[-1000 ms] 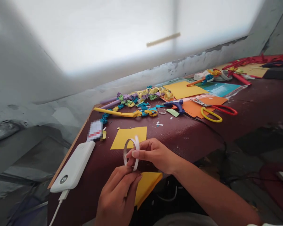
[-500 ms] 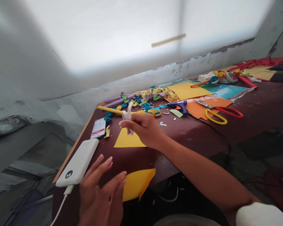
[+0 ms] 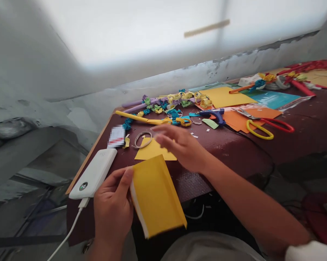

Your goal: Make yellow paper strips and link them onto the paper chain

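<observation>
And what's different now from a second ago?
The right hand has let go of the pale ring, which went down onto the table, partly over the flat yellow sheet. The left hand has taken hold of the folded yellow paper and lifted it. The scissors, glue gun and white power bank stayed put.

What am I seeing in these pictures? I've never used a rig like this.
No robot here: these are a person's bare hands, seen from one camera worn on the head, looking forward and down. The left hand holds a folded yellow paper piece; the right hand, open and apparently empty, hovers by a thin pale ring. On the dark maroon table lie a flat yellow paper sheet, a white power bank, a blue glue gun, metal scissors with red and yellow handles, and curled coloured paper strips.
</observation>
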Available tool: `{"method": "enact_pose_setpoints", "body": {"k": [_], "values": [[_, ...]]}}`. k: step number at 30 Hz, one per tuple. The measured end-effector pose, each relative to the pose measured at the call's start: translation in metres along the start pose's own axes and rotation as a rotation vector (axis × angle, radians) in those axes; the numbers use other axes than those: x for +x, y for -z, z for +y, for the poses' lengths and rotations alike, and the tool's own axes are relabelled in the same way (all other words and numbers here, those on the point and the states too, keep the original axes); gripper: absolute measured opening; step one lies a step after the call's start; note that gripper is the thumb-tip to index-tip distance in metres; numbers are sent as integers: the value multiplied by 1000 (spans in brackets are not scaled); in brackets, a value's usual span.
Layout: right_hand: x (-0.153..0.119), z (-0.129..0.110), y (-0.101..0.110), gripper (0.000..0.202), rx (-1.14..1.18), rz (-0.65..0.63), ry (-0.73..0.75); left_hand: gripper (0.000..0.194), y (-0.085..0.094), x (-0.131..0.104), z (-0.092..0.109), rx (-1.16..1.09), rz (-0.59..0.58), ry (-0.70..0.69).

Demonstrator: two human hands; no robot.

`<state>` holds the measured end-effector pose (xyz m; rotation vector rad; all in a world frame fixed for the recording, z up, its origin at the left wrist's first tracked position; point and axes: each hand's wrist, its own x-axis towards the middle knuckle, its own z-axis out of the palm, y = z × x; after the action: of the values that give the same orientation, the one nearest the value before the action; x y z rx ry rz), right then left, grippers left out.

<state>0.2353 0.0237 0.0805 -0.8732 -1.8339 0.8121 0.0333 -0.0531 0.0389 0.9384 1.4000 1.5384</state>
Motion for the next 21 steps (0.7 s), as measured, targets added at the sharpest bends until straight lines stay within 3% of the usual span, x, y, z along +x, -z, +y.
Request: {"method": "enact_pose_setpoints", "body": {"k": [2,4,6,7,11,15,21], "values": [[-44,-5,-7,54,156,-78,-203,42,-6,-5,-1,29,33,-49],[-80,-4,-18,47,422,-176,-360,39,-16,-13,-6,66,70,-173],[-102,2,-25,43,580,-135,-458,35,-25,-20,-13,72,30,-221],[-107,6,-26,44,613,-63,-478,34,-28,-23,-16,51,-52,-180],[-112,21,-14,48,567,221,-478,33,-33,-28,-26,-41,-442,120],[-114,27,-2,50,437,285,-476,24,-36,-32,-28,39,-480,126],[-116,28,7,51,522,427,-488,25,-43,-47,-28,140,-593,128]]}}
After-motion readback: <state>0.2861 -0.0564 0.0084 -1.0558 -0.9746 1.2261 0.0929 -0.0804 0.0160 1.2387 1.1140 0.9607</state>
